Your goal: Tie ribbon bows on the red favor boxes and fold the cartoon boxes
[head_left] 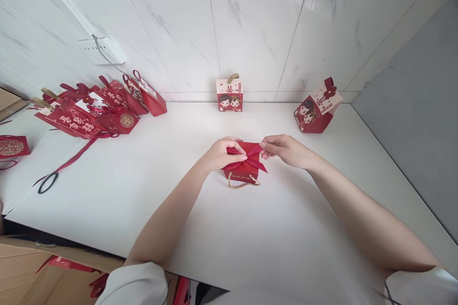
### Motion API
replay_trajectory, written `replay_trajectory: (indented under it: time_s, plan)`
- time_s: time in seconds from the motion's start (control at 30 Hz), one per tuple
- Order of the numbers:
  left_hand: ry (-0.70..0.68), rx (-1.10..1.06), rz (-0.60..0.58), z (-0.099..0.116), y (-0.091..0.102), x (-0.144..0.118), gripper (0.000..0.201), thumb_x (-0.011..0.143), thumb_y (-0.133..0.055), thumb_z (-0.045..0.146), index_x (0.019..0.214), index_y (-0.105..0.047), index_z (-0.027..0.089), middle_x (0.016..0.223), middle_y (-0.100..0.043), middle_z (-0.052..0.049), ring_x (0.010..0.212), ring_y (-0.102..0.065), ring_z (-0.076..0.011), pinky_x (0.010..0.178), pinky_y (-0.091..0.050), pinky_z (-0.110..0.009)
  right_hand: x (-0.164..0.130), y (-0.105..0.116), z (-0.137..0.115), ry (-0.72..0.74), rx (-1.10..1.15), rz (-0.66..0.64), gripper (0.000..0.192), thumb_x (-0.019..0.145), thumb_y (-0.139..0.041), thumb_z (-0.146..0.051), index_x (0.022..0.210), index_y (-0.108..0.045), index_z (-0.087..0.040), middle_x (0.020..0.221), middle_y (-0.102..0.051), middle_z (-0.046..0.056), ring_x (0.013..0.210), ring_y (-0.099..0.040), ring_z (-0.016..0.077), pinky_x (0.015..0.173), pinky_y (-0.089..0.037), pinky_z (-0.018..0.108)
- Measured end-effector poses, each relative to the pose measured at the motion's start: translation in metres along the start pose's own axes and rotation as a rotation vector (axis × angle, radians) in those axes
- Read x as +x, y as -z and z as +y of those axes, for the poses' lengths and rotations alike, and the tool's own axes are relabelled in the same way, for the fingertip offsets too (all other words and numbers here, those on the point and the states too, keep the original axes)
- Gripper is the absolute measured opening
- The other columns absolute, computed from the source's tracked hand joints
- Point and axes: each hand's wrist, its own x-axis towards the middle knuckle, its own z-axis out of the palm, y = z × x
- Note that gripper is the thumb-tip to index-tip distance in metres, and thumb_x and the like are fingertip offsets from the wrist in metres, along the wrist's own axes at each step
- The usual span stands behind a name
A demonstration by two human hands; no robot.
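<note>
Ribbon [254, 151] in both hands [222, 155] [282, 149], 囍 box [229, 96] behind

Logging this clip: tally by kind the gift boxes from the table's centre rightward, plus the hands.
Cartoon-couple gift boxes: 2 (one with a gold handle, one with a red flower)
Rope-handled red gift box: 1
Hands: 2 (left hand, right hand)
Total: 5

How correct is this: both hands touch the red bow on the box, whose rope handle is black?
Only the colour is wrong: the head view shows a gold rope handle. The left hand and right hand do touch the red bow on the box.
</note>
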Motion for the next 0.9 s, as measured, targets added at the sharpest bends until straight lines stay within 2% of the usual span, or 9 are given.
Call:
replay_trajectory:
  time_s: [0.3,0.4,0.5,0.6,0.67,0.7,0.8,0.83,0.9]
  plan:
    - [-0.02,0.005,-0.016,0.003,-0.002,-0.001,0.022,0.073,-0.072,0.039,0.082,-0.071,0.019,0.132,-0.053,-0.007,0.106,-0.062,-0.0251,0.089,-0.052,-0.038,0.003,-0.007,0.002,0.043,-0.32,0.143,0.04,0.092,-0.041,-0.05,0.072,-0.06,-0.02,0.073,-0.066,0.0,0.069,-0.057,0.0139,0.067,-0.04,0.028]
    - [-0.027,0.025,-0.003,0.006,0.0,-0.005,0.025,0.072,-0.072,0.04,0.087,-0.067,0.02,0.133,-0.053,-0.006,0.107,-0.061,-0.0249,0.088,-0.052,-0.037,0.002,-0.005,0.001,0.005,-0.317,0.18,0.045,0.092,-0.041,-0.055,0.071,-0.06,-0.02,0.073,-0.067,0.001,0.07,-0.059,0.015,0.068,-0.042,0.028]
    - [-0.022,0.018,-0.018,0.009,0.007,-0.009,0.031,0.074,-0.07,0.044,0.095,-0.063,0.022,0.133,-0.053,-0.005,0.106,-0.061,-0.0236,0.084,-0.052,-0.035,-0.004,-0.001,-0.004,-0.056,-0.218,0.113,0.054,0.091,-0.039,-0.063,0.071,-0.063,-0.018,0.076,-0.07,0.005,0.074,-0.064,0.0177,0.073,-0.045,0.03]
    - [-0.022,0.022,-0.027,0.009,0.012,-0.009,0.029,0.078,-0.066,0.047,0.091,-0.063,0.021,0.134,-0.052,-0.005,0.105,-0.061,-0.0225,0.082,-0.051,-0.032,-0.014,-0.001,-0.013,-0.125,-0.169,-0.097,0.057,0.089,-0.041,-0.066,0.07,-0.066,-0.019,0.077,-0.072,0.006,0.073,-0.066,0.0196,0.07,-0.047,0.031]
    - [-0.035,0.013,-0.038,0.008,0.011,-0.008,0.028,0.077,-0.066,0.046,0.087,-0.063,0.02,0.131,-0.054,-0.005,0.103,-0.061,-0.0221,0.082,-0.05,-0.032,-0.021,-0.006,-0.021,-0.153,-0.294,-0.14,0.056,0.089,-0.041,-0.066,0.064,-0.062,-0.021,0.07,-0.07,0.005,0.064,-0.064,0.0189,0.061,-0.044,0.031]
    - [-0.044,0.001,-0.049,0.007,0.01,-0.006,0.027,0.077,-0.067,0.044,0.086,-0.064,0.019,0.128,-0.056,-0.005,0.102,-0.061,-0.0218,0.081,-0.05,-0.031,-0.025,-0.011,-0.025,-0.148,-0.42,-0.085,0.056,0.09,-0.039,-0.065,0.06,-0.059,-0.021,0.064,-0.067,0.004,0.058,-0.06,0.0183,0.057,-0.041,0.031]
    - [-0.066,-0.037,-0.073,0.004,0.006,-0.002,0.025,0.074,-0.069,0.041,0.084,-0.063,0.019,0.114,-0.062,-0.005,0.095,-0.062,-0.0201,0.077,-0.05,-0.03,-0.035,-0.031,-0.035,0.07,-0.802,0.232,0.049,0.094,-0.039,-0.054,0.062,-0.056,-0.022,0.055,-0.058,0.004,0.051,-0.052,0.0176,0.053,-0.034,0.032]
    - [-0.068,-0.044,-0.073,0.003,0.005,-0.001,0.025,0.074,-0.07,0.041,0.082,-0.063,0.018,0.108,-0.063,-0.005,0.092,-0.062,-0.0192,0.075,-0.049,-0.029,-0.037,-0.04,-0.036,0.226,-0.852,0.291,0.042,0.096,-0.041,-0.048,0.068,-0.059,-0.022,0.06,-0.06,0.004,0.054,-0.053,0.0178,0.055,-0.036,0.032]
    - [-0.057,-0.053,-0.071,0.002,0.004,0.0,0.026,0.072,-0.071,0.041,0.078,-0.062,0.018,0.098,-0.064,-0.004,0.083,-0.06,-0.017,0.07,-0.048,-0.028,-0.039,-0.059,-0.036,0.57,-0.89,0.271,0.031,0.098,-0.042,-0.036,0.083,-0.064,-0.021,0.077,-0.066,0.007,0.069,-0.059,0.0191,0.063,-0.041,0.033]
